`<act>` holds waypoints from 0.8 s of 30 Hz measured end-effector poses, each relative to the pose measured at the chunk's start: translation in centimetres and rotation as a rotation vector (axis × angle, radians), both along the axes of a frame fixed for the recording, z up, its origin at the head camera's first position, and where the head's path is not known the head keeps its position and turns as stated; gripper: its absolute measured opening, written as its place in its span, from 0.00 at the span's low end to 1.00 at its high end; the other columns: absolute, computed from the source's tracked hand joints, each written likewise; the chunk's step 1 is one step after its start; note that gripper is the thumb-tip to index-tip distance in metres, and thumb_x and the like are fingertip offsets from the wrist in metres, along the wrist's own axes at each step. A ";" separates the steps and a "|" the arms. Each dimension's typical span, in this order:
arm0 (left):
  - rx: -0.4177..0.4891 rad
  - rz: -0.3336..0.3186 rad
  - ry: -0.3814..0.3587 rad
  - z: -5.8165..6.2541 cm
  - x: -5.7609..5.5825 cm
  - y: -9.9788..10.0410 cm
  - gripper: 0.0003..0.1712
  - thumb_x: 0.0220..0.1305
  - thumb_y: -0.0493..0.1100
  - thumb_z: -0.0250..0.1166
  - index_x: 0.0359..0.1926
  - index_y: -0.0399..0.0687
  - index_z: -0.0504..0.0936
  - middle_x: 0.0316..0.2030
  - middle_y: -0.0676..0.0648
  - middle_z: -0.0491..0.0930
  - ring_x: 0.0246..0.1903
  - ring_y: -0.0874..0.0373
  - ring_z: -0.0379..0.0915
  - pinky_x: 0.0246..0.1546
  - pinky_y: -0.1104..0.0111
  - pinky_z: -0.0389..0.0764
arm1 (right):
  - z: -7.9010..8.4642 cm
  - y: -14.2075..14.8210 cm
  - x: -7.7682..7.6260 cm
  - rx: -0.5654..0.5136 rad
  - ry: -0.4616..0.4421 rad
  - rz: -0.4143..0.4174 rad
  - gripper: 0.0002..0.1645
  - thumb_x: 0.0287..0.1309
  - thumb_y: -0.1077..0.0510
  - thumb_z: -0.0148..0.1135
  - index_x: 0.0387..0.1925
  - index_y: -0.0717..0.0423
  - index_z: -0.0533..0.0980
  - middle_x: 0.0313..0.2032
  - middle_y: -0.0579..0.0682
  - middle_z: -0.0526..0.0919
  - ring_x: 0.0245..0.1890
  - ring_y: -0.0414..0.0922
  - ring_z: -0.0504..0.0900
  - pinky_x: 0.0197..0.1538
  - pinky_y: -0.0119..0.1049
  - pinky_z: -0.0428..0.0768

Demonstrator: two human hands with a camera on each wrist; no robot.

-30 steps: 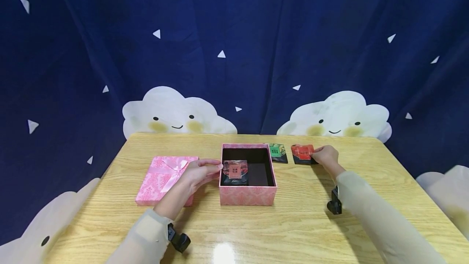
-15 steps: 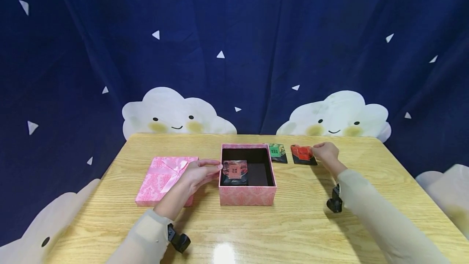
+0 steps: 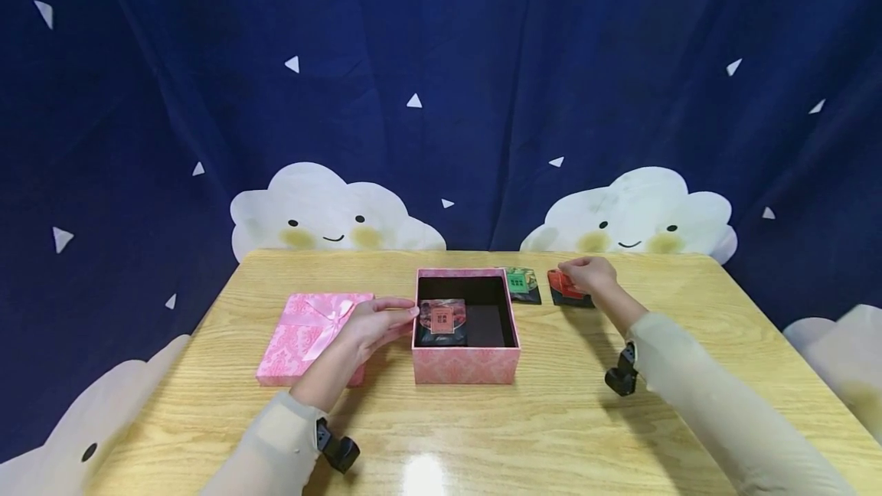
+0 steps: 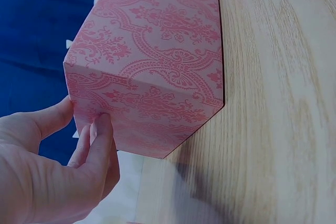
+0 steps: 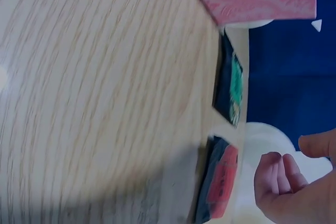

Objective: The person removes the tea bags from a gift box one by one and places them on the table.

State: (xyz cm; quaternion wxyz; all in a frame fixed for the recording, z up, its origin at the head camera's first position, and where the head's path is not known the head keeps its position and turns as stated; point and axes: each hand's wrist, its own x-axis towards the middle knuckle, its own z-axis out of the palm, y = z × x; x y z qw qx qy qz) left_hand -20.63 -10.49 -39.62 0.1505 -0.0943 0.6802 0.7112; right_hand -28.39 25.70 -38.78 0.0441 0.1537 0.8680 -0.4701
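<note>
A pink patterned box (image 3: 465, 366) stands uncovered on the table, dark inside. One black packet with a reddish label (image 3: 441, 324) lies in its left part. My left hand (image 3: 375, 327) touches the box's left side; in the left wrist view its extended fingertips rest against the patterned wall (image 4: 152, 40). Right of the box, my right hand (image 3: 598, 282) hovers over a red and black packet (image 3: 566, 289), partly covering it in the head view. From the right wrist, that red packet (image 5: 223, 182) lies on the table apart from the loosely bent fingers (image 5: 268, 177), which hold nothing.
A green and black packet (image 3: 524, 285) lies between the box and the red packet, close to the box's right wall. The pink lid with a ribbon bow (image 3: 303, 327) rests left of the box, partly behind the left forearm. A dark blue curtain (image 3: 441, 98) hangs behind the table.
My right hand has let go of the red packet's right edge and shifted left over it. The packet stays on the table. The left hand keeps its place at the box.
</note>
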 end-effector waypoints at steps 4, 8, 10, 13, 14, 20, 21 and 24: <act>-0.006 0.008 -0.001 0.0 0.0 0.1 0.19 0.61 0.34 0.65 0.52 0.31 0.78 0.38 0.47 0.83 0.42 0.54 0.81 0.56 0.60 0.82 | 0.9 -0.9 0.3 -0.136 -0.012 0.040 0.24 0.65 0.55 0.55 0.54 0.71 0.70 0.18 0.35 0.76 0.20 0.28 0.78 0.38 0.28 0.86; -0.007 0.006 0.001 -0.2 0.2 0.2 0.18 0.61 0.35 0.65 0.52 0.31 0.78 0.42 0.42 0.83 0.38 0.56 0.81 0.54 0.62 0.83 | 1.7 -1.9 0.8 -0.238 -0.023 0.073 0.23 0.67 0.58 0.53 0.54 0.74 0.68 0.17 0.36 0.77 0.21 0.29 0.78 0.33 0.24 0.84; -0.002 0.006 0.000 -0.4 0.3 0.3 0.19 0.61 0.35 0.65 0.52 0.30 0.77 0.44 0.39 0.83 0.38 0.57 0.81 0.52 0.63 0.84 | 2.0 -2.5 1.1 -0.236 -0.021 0.090 0.23 0.67 0.58 0.52 0.54 0.74 0.68 0.17 0.36 0.76 0.21 0.30 0.77 0.30 0.22 0.83; -0.001 0.008 -0.003 -0.4 0.3 0.3 0.18 0.61 0.35 0.65 0.52 0.30 0.78 0.46 0.37 0.82 0.37 0.57 0.81 0.51 0.64 0.85 | 2.5 -3.3 1.5 -0.203 -0.007 0.116 0.23 0.67 0.56 0.52 0.54 0.73 0.69 0.19 0.36 0.76 0.23 0.30 0.76 0.31 0.21 0.82; 0.001 0.009 -0.001 -0.4 0.3 0.3 0.18 0.61 0.34 0.65 0.51 0.30 0.78 0.46 0.36 0.82 0.38 0.57 0.81 0.51 0.64 0.85 | 2.7 -3.5 1.6 -0.194 -0.003 0.124 0.23 0.68 0.55 0.53 0.54 0.72 0.70 0.20 0.36 0.76 0.23 0.29 0.76 0.31 0.21 0.82; -0.003 0.011 0.010 -0.1 0.1 0.2 0.19 0.60 0.34 0.66 0.52 0.30 0.78 0.44 0.38 0.83 0.38 0.57 0.82 0.56 0.60 0.82 | 3.6 -4.9 1.8 -0.226 0.027 0.167 0.26 0.68 0.55 0.52 0.57 0.74 0.68 0.23 0.38 0.78 0.25 0.29 0.78 0.38 0.23 0.85; -0.004 0.009 0.011 -0.1 0.1 0.2 0.19 0.60 0.34 0.65 0.52 0.30 0.77 0.45 0.38 0.83 0.38 0.57 0.82 0.57 0.59 0.81 | 3.7 -5.1 1.8 -0.243 0.029 0.172 0.27 0.68 0.56 0.52 0.58 0.75 0.67 0.23 0.38 0.78 0.26 0.29 0.78 0.39 0.23 0.85; -0.009 0.004 0.013 -0.1 0.1 0.2 0.20 0.61 0.34 0.65 0.53 0.30 0.77 0.47 0.36 0.82 0.39 0.56 0.82 0.59 0.57 0.80 | 4.2 -5.7 2.0 -0.278 0.029 0.194 0.28 0.69 0.57 0.52 0.59 0.77 0.65 0.23 0.38 0.79 0.26 0.30 0.80 0.39 0.24 0.85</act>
